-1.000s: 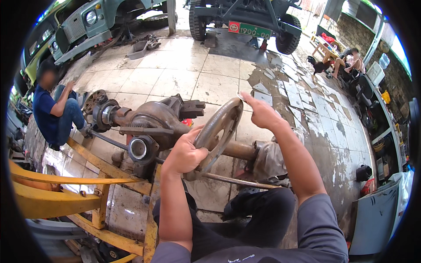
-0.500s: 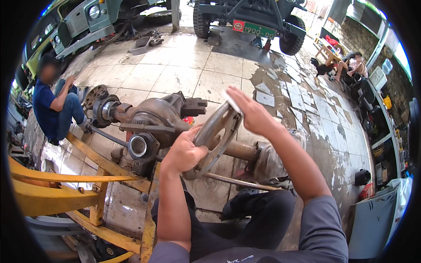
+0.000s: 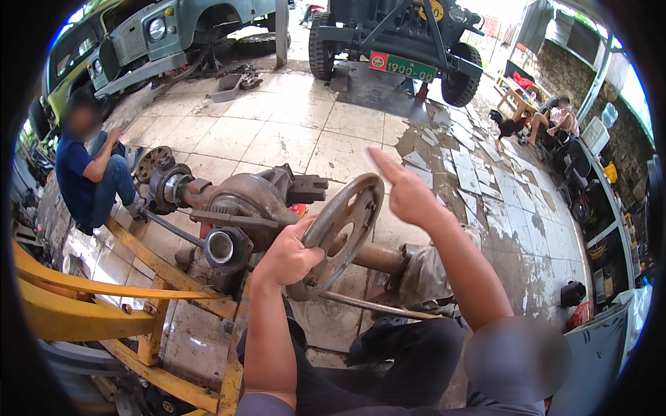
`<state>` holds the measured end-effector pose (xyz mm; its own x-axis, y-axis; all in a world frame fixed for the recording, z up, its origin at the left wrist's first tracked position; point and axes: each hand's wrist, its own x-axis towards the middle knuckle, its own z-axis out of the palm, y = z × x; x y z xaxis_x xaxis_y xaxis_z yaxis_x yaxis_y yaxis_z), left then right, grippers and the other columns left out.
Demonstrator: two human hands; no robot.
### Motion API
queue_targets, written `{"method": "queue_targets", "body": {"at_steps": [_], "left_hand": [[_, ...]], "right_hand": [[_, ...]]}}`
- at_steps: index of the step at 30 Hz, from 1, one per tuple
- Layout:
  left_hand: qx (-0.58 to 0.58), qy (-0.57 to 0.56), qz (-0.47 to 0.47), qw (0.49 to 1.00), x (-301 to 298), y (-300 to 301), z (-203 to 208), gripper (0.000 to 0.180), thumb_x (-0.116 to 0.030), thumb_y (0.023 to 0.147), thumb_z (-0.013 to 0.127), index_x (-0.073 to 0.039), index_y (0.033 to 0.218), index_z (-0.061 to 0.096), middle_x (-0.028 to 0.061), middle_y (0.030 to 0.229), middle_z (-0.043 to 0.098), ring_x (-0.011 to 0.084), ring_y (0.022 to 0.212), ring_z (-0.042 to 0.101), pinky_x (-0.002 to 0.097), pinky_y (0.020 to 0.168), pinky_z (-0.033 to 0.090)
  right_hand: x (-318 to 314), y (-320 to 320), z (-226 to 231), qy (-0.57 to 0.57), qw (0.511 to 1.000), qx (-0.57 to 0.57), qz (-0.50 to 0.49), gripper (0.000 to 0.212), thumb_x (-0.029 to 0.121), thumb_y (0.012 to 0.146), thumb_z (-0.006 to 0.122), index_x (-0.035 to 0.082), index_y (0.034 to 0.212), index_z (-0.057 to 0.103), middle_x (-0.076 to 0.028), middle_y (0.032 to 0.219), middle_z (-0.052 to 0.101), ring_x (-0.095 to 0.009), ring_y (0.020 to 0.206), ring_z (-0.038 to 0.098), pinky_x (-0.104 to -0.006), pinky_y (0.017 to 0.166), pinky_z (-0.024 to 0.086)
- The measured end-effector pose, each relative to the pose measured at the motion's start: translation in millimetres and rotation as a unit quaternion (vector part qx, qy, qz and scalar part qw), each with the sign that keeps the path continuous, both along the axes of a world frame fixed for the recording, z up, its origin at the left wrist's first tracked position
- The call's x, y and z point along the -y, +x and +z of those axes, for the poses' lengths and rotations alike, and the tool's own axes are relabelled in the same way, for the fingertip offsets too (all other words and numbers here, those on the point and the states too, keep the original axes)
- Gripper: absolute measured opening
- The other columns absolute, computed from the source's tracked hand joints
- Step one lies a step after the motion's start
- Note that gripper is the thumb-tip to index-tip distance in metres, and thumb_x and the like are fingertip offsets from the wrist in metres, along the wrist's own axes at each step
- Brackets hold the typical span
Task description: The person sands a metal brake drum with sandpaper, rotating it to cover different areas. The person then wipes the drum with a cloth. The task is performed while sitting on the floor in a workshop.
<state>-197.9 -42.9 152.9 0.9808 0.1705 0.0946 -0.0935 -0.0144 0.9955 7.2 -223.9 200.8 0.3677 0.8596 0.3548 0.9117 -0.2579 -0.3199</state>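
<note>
My left hand (image 3: 290, 258) grips the near-left edge of a round, grey-brown metal plate (image 3: 319, 272) with cut-out openings, tilted up on its edge. Just right of its upper rim, my right hand (image 3: 409, 194) is apart from the plate, index finger stretched and the others bent. Whatever lies under those fingers is hidden; the white pad seen earlier does not show. Behind the plate lies a rusty axle housing (image 3: 250, 197) with a bulged middle, and its brown tube (image 3: 378, 258) runs right to a part wrapped in a grey cover (image 3: 433, 267).
A yellow metal frame (image 3: 90, 315) stands at the left. Beyond it a person in blue (image 3: 87, 163) squats by a hub (image 3: 154, 163). Vehicles (image 3: 395, 48) are parked at the back. Broken tiles (image 3: 479, 166) lie on the right, near a shelf (image 3: 603, 215).
My right hand has come off the plate's rim and moved slightly right and down; the white pad under it is out of sight. My left hand keeps its grip.
</note>
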Motion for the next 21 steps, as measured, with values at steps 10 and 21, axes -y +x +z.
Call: {"method": "queue_targets", "body": {"at_steps": [10, 21], "left_hand": [[-0.019, -0.048, -0.013, 0.999, -0.7, -4.8, 6.5, 0.060, 0.005, 0.078, 0.053, 0.001, 0.138, 0.055, 0.0034, 0.111, 0.065, 0.0090, 0.096, 0.057, 0.0240, 0.086, 0.046], [-0.014, -0.074, -0.015, 0.997, -1.8, -2.0, 3.4, 0.060, 0.006, 0.078, 0.056, 0.001, 0.137, 0.056, 0.0008, 0.111, 0.066, 0.0068, 0.096, 0.057, 0.0235, 0.085, 0.046]], "right_hand": [[-16.5, -11.3, 8.0, -0.061, 0.998, -0.033, -0.007, 0.084, -0.019, 0.073, 0.043, 0.013, 0.152, 0.041, -0.021, 0.143, 0.054, -0.036, 0.132, 0.051, -0.0408, 0.110, 0.041], [-6.9, 17.3, 11.4, -0.208, 0.966, -0.075, -0.130, 0.078, -0.015, 0.077, 0.040, 0.015, 0.148, 0.047, -0.022, 0.139, 0.056, -0.038, 0.123, 0.057, -0.0424, 0.104, 0.046]]}}
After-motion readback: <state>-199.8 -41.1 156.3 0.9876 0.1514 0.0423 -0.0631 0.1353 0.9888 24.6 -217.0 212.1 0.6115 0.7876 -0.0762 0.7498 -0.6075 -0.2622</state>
